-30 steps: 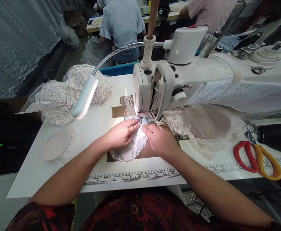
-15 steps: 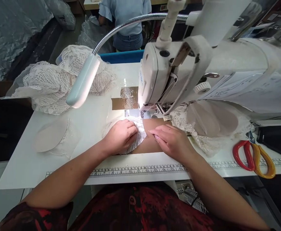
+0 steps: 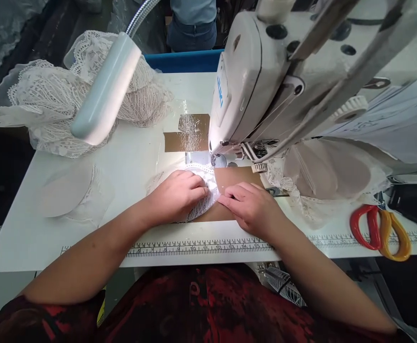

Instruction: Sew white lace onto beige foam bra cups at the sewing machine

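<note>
A white lace piece (image 3: 205, 204) with a curved edge lies at the needle area of the sewing machine (image 3: 242, 90). On its left part rests my left hand (image 3: 179, 194), fingers curled and closed on the fabric. My right hand (image 3: 253, 207) pinches the right tip of the lace between thumb and forefinger. Beneath both is a brown board (image 3: 237, 180) set on the white table. The machine's presser foot sits just behind the lace; the needle tip is too small to make out.
A gooseneck lamp (image 3: 106, 90) hangs over the left side, near a lace pile (image 3: 54, 105). A beige round pad (image 3: 67, 190) lies front left. More beige pads (image 3: 322, 166) with lace stand right, beside scissors (image 3: 394, 236). A printed ruler (image 3: 194, 249) runs along the front. A person (image 3: 194, 24) sits beyond.
My right thumb and forefinger have moved left from above the brown board to the lace's tip. My left hand stays on the lace. The view has moved closer to the machine.
</note>
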`<act>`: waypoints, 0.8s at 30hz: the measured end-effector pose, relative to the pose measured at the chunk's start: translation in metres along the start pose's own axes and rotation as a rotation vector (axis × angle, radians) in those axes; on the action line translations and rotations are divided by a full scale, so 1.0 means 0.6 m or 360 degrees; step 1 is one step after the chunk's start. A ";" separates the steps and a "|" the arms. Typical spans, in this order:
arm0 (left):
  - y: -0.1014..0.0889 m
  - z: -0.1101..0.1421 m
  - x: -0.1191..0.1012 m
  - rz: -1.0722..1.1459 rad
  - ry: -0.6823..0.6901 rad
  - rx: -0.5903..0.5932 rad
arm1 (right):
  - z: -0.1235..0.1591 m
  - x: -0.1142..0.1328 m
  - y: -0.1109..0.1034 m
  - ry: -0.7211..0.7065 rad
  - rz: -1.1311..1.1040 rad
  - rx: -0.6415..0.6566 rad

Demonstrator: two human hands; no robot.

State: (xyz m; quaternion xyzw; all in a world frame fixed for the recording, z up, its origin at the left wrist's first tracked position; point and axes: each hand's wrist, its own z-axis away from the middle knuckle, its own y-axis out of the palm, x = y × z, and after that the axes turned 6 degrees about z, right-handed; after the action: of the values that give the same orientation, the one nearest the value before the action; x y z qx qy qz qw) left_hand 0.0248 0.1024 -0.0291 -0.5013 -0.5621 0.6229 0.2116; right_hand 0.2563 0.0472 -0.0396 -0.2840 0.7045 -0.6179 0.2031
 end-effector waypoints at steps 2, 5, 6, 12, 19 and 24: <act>0.004 0.001 -0.002 -0.0133 0.0055 0.0048 | 0.000 -0.001 0.000 0.0003 0.0002 -0.0004; 0.007 0.001 -0.003 -0.0241 0.0108 0.0099 | 0.000 -0.002 0.000 0.0004 -0.0006 -0.0003; 0.007 0.001 -0.003 -0.0263 0.0118 0.0108 | 0.000 -0.002 0.000 0.0003 -0.0015 -0.0001; 0.008 -0.001 -0.009 -0.0342 0.0130 0.0109 | 0.001 -0.004 0.000 0.0016 -0.0068 0.0005; 0.008 -0.004 -0.015 -0.0393 0.0130 0.0086 | 0.001 -0.004 -0.002 0.0039 -0.0119 -0.0015; 0.008 -0.003 -0.015 -0.0385 0.0134 0.0074 | 0.000 -0.007 -0.003 0.0032 -0.0142 -0.0052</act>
State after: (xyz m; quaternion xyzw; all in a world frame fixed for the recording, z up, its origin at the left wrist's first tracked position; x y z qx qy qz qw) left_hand 0.0316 0.0947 -0.0298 -0.4505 -0.5946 0.5839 0.3202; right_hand 0.2599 0.0496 -0.0379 -0.3121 0.7032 -0.6176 0.1635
